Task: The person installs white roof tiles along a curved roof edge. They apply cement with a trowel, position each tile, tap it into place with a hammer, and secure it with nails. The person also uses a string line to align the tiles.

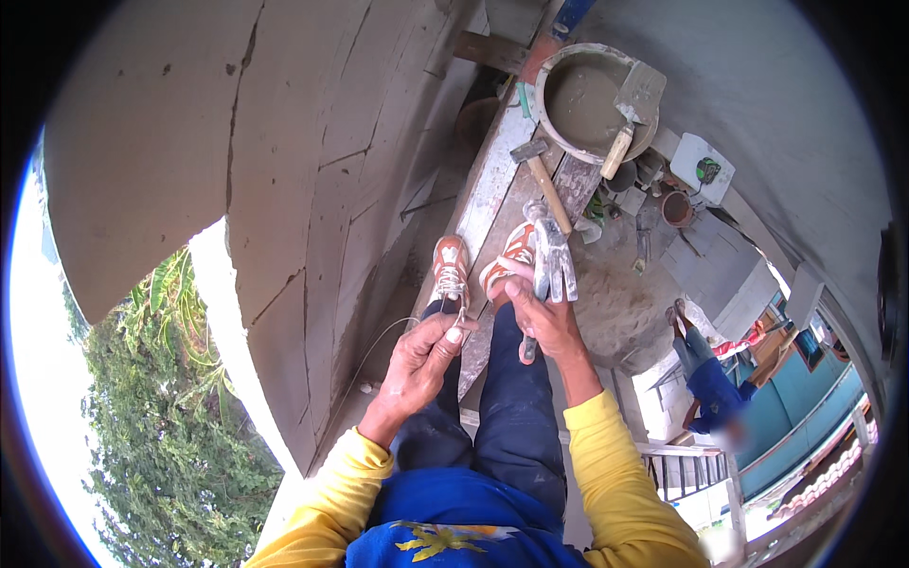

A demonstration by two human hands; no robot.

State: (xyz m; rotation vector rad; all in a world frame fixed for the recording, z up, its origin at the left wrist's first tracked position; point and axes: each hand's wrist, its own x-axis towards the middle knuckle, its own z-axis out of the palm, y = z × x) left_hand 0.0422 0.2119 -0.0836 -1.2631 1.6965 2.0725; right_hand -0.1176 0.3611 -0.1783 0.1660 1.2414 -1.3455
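My left hand (pixel 417 364) is closed, thumb against fingers, on a thin pale wire (pixel 377 339). The wire bows out to the left and down beside the wall boards. My right hand (pixel 549 327) is wrapped round a claw hammer (pixel 543 227) coated in grey cement, its pronged head pointing away from me. Both hands are at knee height, above my orange and white shoes (pixel 451 265). Beyond them, a second hammer (pixel 544 180) with a wooden handle lies on the planks (pixel 492 204). What the right fingertips touch is partly hidden.
A round tub (pixel 542 99) of wet grey mortar stands at the far end, a trowel (pixel 636 99) across its rim. Grey boards (pixel 331 142) rise at left. Lower down at right are a sand pile (pixel 615 303), a small pot (pixel 676 208) and another person (pixel 715 383) in blue.
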